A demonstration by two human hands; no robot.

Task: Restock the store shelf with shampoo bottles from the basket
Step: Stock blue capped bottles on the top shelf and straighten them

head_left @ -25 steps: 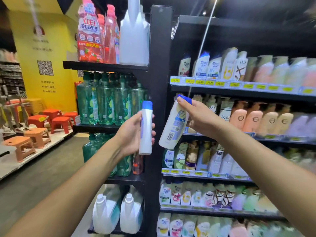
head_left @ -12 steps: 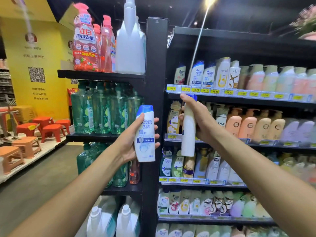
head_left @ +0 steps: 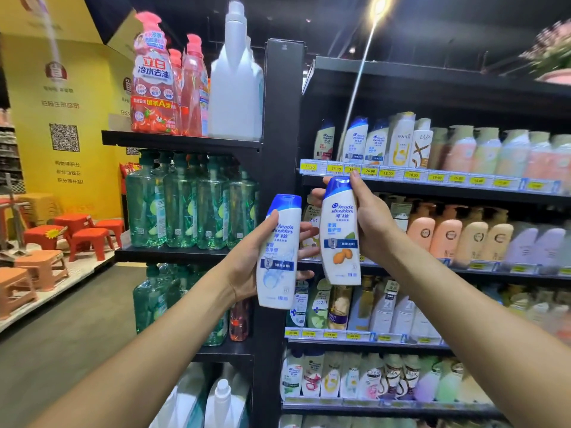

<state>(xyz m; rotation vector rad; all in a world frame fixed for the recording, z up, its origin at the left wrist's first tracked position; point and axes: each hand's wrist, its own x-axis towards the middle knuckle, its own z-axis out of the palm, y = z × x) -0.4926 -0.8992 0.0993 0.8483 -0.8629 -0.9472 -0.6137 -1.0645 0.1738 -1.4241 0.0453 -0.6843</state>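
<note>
I hold two white shampoo bottles with blue caps, both upright with labels facing me. My left hand (head_left: 247, 264) grips the one with a blue water label (head_left: 278, 254) in front of the black shelf post. My right hand (head_left: 370, 223) grips the one with an almond picture (head_left: 340, 236) from its right side, just below the top shampoo shelf (head_left: 432, 180). That shelf carries a row of similar white bottles (head_left: 355, 140) at its left end. No basket is in view.
The black upright post (head_left: 278, 118) divides the shampoo shelves from racks of green and pink dish soap bottles (head_left: 182, 199). Lower shampoo shelves are packed with bottles. Red and orange plastic stools (head_left: 77, 233) stand along the aisle at left.
Both bottles have been turned so their front labels face me. My right hand has brought its bottle from tilted to upright and a little lower, close beside the left bottle.
</note>
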